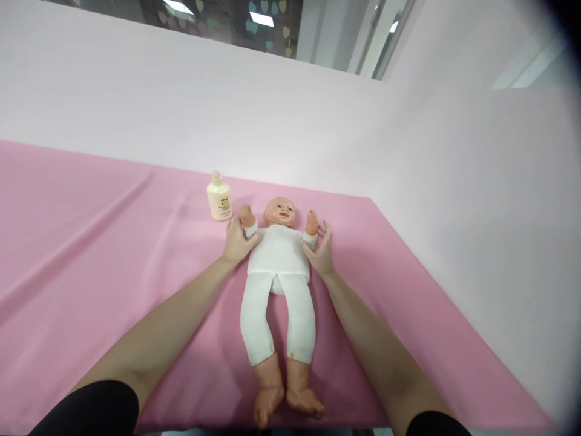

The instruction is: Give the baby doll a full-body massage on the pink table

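A baby doll [279, 251] lies on its back, head away from me and feet toward me. Its body and limbs are white cloth; the head, hands and feet are bare and skin-coloured. My left hand [238, 242] grips the doll's arm on the left side of the view, thumb in front and fingers partly hidden behind. Around the doll's other arm [310, 238] curves my right hand [323, 251], its thumb on the inner side and fingers on the outer side. Both doll hands point upward.
A cream pump bottle [220, 198] stands left of the doll's head, close to my left hand. Pink, lightly creased cloth [113, 254] covers the surface. White walls [190, 103] rise at the back and right, with a window [254, 24] above the back one.
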`<state>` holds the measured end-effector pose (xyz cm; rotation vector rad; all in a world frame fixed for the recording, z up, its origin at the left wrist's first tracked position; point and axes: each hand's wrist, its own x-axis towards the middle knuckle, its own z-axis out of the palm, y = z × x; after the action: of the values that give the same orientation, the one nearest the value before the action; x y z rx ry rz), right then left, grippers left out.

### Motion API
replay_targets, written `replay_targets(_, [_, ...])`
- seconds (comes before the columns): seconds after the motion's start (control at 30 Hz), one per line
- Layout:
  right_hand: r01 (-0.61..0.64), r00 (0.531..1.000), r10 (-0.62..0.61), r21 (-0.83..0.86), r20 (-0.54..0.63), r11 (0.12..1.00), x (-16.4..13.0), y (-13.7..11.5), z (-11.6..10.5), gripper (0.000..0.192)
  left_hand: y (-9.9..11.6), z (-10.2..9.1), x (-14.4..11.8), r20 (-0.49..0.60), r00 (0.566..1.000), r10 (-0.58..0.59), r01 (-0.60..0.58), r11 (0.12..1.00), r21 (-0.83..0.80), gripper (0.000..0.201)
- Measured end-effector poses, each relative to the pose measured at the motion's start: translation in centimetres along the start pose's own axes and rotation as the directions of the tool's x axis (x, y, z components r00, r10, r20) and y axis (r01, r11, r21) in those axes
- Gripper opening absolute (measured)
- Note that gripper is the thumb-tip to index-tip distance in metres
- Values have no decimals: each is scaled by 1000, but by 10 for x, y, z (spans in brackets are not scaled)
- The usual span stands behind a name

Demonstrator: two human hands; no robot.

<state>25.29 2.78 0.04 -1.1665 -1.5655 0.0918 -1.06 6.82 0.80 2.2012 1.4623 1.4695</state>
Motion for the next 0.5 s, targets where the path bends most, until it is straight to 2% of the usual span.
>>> replay_targets(0.07, [51, 999, -49, -60, 22, 997, -1, -7, -3, 69, 6, -3, -1, 15, 998, 65, -65, 998, -26, 67])
replay_targets(0.13, [121, 990, -112, -113, 82, 986, -2, -12, -6, 53, 12, -5, -3, 124, 976, 182, -177, 983, -51, 57])
replay_targets(0.23, [206, 967, -186, -105, 173, 973, -4, -14, -7, 51, 16, -6, -4, 226, 932, 285, -273, 959, -83, 46])
replay_targets(0.33, [218, 965, -203, -76, 168, 973, -5, -9, -2, 61, 15, -3, -5, 204, 946, 251, -240, 968, -77, 48])
replay_targets(0.5, [132, 983, -107, -175, 146, 976, -3, 2, 8, 61, 7, 7, -5, 100, 987, 124, -122, 992, -28, 60])
